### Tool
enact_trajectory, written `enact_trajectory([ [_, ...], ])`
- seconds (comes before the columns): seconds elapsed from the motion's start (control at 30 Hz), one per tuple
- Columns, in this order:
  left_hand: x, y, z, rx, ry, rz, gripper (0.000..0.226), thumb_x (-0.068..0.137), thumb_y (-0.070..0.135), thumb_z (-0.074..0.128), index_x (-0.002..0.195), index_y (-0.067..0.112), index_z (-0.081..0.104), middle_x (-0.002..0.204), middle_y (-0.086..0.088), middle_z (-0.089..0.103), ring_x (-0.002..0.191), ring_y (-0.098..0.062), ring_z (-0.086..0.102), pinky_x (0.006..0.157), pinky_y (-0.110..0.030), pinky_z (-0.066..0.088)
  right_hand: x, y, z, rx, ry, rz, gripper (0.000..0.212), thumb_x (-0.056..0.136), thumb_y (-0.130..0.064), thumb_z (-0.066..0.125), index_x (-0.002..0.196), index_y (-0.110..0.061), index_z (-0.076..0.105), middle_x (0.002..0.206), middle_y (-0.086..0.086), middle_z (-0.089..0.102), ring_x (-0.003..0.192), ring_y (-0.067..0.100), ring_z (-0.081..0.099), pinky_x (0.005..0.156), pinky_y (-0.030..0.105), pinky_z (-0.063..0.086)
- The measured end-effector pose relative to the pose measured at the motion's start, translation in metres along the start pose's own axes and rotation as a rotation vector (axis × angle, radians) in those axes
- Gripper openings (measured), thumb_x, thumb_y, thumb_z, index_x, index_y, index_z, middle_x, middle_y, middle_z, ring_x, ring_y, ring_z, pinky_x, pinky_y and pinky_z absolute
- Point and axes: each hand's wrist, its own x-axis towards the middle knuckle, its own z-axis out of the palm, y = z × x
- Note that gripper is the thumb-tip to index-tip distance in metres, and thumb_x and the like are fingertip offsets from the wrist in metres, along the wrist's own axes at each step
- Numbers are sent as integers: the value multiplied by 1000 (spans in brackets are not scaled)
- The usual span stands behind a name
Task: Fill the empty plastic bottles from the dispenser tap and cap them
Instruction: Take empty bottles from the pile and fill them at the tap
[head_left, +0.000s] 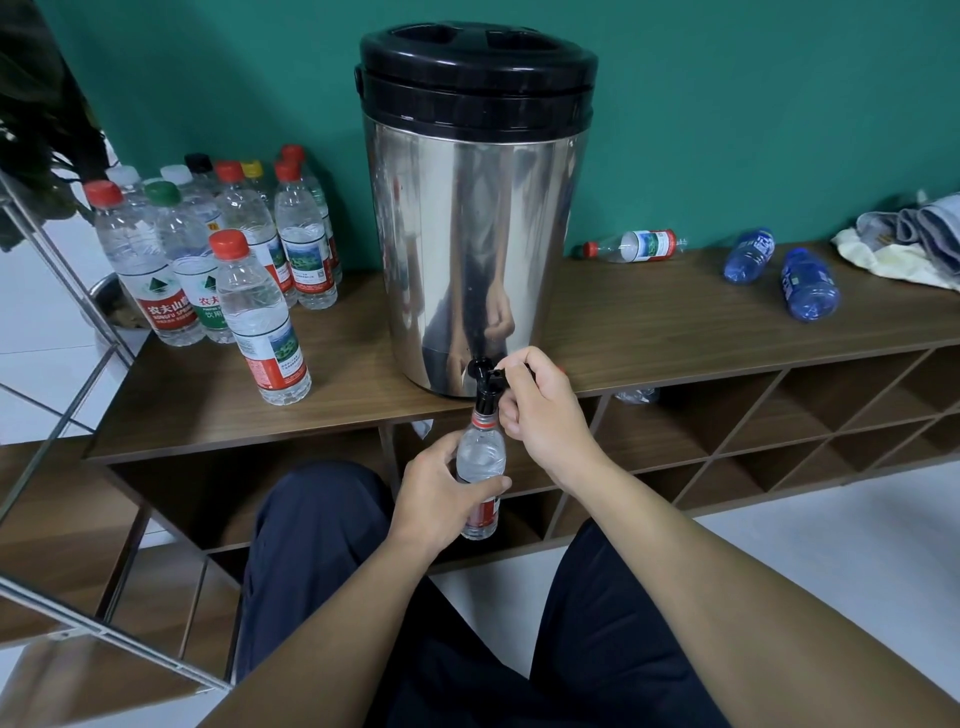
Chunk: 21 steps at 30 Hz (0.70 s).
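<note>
Item, nearest: left hand (441, 488) curled around an uncapped bottle (480, 470), held upright under the tap (485, 382). Right hand (540, 410) gripped the tap lever. Behind, left of the dispenser (475, 234): capped bottles (228, 254), apparently filled. Right: three bottles (748, 257) lying down, apparently still to be filled.

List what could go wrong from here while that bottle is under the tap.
1. The bottle hangs off the shelf edge, held only by the left hand; a slip might drop it to the floor.
2. Its narrow mouth meets the tap closely; a small tilt could send water outside it.
3. The right hand grips the lever; releasing late may overflow onto the person's trousers.
</note>
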Motion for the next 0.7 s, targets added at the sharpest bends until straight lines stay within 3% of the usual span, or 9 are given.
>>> enact_trajectory([
  [0.7, 1, -1, -2, 43, 23, -13, 73, 72, 46, 103, 137, 46, 72, 126, 26, 78, 121, -3, 73, 109, -47, 61, -2, -4, -2, -28, -18, 0, 20, 116, -28, 50, 100, -20, 60, 60, 0, 44, 56, 15, 40, 53, 30, 34],
])
